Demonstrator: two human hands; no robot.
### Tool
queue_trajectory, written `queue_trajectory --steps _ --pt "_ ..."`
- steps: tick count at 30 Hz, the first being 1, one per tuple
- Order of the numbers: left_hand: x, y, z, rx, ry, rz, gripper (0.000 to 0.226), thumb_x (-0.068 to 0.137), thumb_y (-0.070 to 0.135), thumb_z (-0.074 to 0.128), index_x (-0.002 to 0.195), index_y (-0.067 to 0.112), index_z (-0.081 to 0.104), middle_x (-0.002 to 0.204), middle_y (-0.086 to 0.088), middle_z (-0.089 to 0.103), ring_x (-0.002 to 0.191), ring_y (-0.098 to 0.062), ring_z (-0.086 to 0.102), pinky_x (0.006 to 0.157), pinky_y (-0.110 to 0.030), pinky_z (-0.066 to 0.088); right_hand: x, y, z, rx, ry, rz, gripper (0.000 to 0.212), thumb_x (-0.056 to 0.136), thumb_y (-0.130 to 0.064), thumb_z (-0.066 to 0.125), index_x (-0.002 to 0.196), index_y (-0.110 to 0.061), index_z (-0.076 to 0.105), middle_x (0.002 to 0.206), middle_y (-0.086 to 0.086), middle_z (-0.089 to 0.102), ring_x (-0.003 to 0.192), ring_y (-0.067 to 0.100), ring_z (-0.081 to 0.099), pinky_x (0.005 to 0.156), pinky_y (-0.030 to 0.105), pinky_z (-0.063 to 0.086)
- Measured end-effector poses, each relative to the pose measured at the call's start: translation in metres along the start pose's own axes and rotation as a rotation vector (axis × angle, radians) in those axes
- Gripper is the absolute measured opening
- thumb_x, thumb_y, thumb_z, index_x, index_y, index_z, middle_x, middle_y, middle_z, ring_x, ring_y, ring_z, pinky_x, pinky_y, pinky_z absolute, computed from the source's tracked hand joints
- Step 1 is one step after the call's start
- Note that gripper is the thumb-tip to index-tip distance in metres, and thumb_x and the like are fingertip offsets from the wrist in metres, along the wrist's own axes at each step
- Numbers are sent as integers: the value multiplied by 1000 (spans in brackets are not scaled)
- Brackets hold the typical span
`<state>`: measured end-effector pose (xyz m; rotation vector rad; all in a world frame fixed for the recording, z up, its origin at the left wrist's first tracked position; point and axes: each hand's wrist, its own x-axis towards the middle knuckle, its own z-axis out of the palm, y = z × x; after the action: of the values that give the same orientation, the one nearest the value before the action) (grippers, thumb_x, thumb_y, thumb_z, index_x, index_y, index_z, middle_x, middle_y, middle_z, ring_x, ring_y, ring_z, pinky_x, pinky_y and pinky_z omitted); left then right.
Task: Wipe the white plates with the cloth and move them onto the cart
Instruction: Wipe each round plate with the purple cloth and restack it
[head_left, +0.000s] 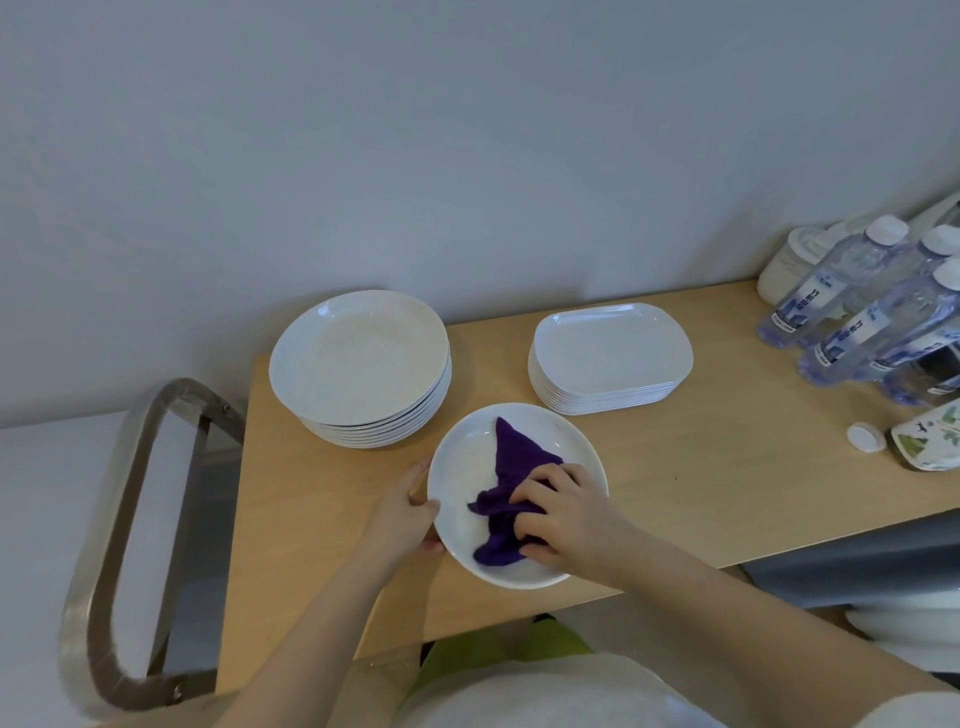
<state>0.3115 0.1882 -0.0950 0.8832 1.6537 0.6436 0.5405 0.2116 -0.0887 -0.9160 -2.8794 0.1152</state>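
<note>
At the far left stands the cart (111, 545), of which I see only the curved metal handle and part of the frame; its shelf is hidden from view, so I cannot tell if any plate is already on it. Next to it begins the bench (675, 499), of light wood.

On the bench, near the wall, there is a stack of round plates (358, 364), and these seem to wait for their turn. In front of it, close to the near edge, lies one round plate (467, 467), which is the one being wiped at this moment. The left hand (410, 514) grips its left rim, the thumb over the edge, to keep it steady. The right hand (563, 519) has its fingers curled on the purple cloth (511, 483) and presses it on the inside of the plate.

More to the right stands a second stack of rectangular plates (610, 358). So I judge the task is in an early or middle part: many plates are left, and the one in hand must go to the cart afterwards.

At the right end are several water bottles (852, 312), a small white cap (865, 437) and a decorated container (930, 441). They are well apart from the plates. The way to the cart looks free.
</note>
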Motion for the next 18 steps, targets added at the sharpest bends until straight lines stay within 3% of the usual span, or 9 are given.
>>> queue_trajectory --steps 3,6,9,13,18 --pt "-1 0 1 4 5 4 54 91 8 53 137 34 44 102 -3 62 75 -22 66 50 -24 54 -10 16 -3 -22 9 76 46 73 -35 74 117 -34 62 117 -2 59 111 23 55 96 41 44" --pt "-2 0 2 2 9 9 54 91 7 52 135 36 45 98 0 64 74 -21 67 50 -25 54 4 30 -10 -42 -190 198 70 68 -39 76 133 -29 52 135 3 52 128 31 46 105 46 37" --pt "-3 1 3 13 18 6 54 91 5 51 136 35 46 97 5 63 75 -17 66 49 -24 54 22 40 -14 -93 -320 240 64 79 -41 65 138 -32 44 148 1 39 137 30 31 109 43 28" --pt "-4 4 5 38 38 7 57 89 2 51 136 33 46 89 11 63 64 -10 66 47 -22 52 31 34 -8 -186 -368 352 65 86 -42 58 143 -29 31 154 8 23 136 33 25 102 42 33" --pt "-5 8 6 14 44 -5 60 84 -2 51 135 31 48 93 13 60 66 -12 65 48 -27 54 29 8 -8 -281 -363 596 43 89 -29 54 128 -17 41 125 11 48 108 33 46 77 35 37"
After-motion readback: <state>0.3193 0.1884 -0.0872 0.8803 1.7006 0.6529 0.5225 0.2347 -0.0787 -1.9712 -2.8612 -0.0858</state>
